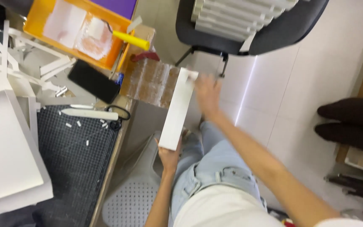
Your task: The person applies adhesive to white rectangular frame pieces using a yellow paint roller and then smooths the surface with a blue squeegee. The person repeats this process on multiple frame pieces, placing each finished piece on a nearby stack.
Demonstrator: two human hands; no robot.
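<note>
A dark cutting mat [78,159] covers the workbench at left, with a large white board [5,147] lying on it and an orange paint tray [36,17] holding a yellow-handled roller [124,38] beyond. Over the person's lap, clear of the bench, a long white board strip [178,110] is held at both ends by 2 hands set well apart: the left hand [169,156] grips its near end and the right hand [206,94], motion-blurred, meets its far end, though whether those fingers are closed I cannot tell. The strip looks light, stiff and easily creased, so holding it by the ends seems sound.
</note>
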